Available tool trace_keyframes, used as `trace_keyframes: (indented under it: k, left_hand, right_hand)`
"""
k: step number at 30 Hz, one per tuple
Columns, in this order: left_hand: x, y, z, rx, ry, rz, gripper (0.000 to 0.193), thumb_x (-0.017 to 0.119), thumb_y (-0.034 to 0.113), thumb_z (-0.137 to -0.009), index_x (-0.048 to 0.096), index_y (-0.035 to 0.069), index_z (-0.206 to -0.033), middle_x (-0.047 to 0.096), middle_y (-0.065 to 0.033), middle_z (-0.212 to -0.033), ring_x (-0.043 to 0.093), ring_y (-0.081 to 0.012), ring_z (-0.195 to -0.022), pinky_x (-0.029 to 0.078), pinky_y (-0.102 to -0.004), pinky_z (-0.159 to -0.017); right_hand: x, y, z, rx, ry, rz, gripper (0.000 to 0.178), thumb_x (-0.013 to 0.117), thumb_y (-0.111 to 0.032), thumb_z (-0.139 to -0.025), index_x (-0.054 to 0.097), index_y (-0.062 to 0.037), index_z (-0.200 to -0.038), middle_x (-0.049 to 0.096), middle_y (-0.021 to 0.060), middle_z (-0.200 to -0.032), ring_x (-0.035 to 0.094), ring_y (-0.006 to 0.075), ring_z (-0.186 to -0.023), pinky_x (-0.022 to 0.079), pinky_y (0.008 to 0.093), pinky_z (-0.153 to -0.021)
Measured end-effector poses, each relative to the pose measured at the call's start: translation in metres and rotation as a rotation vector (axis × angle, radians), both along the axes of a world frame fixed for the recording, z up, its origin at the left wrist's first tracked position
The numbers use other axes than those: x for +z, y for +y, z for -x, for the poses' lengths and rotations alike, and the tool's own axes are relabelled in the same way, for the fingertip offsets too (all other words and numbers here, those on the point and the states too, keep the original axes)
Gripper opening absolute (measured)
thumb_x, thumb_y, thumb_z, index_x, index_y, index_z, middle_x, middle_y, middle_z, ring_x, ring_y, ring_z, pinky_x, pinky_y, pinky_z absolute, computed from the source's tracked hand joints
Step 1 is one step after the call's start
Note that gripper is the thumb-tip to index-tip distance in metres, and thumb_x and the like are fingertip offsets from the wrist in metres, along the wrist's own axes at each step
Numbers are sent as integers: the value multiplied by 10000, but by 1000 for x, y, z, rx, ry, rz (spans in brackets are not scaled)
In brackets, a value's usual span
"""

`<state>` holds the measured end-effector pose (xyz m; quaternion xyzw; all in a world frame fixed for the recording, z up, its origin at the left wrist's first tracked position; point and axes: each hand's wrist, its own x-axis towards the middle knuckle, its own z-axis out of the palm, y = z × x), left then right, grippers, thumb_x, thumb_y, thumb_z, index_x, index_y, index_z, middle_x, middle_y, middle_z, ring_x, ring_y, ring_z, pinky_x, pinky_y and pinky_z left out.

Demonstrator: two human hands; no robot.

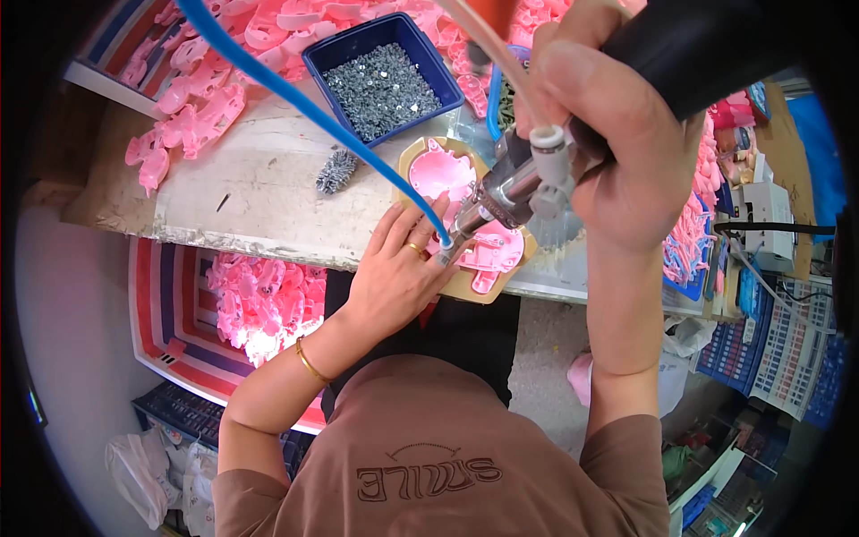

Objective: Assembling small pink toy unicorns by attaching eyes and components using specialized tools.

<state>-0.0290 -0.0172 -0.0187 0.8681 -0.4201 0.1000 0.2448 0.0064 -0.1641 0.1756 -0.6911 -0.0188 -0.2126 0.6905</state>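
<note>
My right hand (626,134) is wrapped round a black powered screwdriver (698,54) with a metal nose, tilted down to the left. A blue air hose (304,107) runs to the nose near its tip. Under the tip lie pink plastic shell parts (440,170), set in a tan fixture (530,243) at the table's front edge. My left hand (389,273) lies over the fixture's left side, fingers stretched out and touching the pink parts beside the tip. The tip's exact contact point is hidden by my fingers.
A dark blue bin (425,118) of small metal screws stands behind the fixture, with a small heap of screws (336,170) on the table. Pink shells (210,116) pile up at the back left. Below the table, a striped bag (170,331) holds more. Shelves stand at right.
</note>
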Motion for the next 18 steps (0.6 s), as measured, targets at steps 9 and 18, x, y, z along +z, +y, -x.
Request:
trace_keyframes:
  k: [9,18]
  left_hand:
    - [-3,1,2,-5,22,-8,364,659,267,-877,665,220,-1239,504,-144,-1408,457,-297,-1303,328,-455,-1128]
    - [-5,-5,0,-1,-32,56,330,711,213,-829,675,157,-1153,522,-157,-1349,452,-332,-1294,343,-481,-1121]
  right_hand:
    - [-7,-9,-2,40,-7,-28,611,674,24,-671,456,55,-1241,543,24,-614,535,142,-498,481,268,-586]
    - [-39,-23,-4,36,-394,314,242,698,56,-708,605,-3,-924,593,0,-681,557,114,-617,439,272,-764]
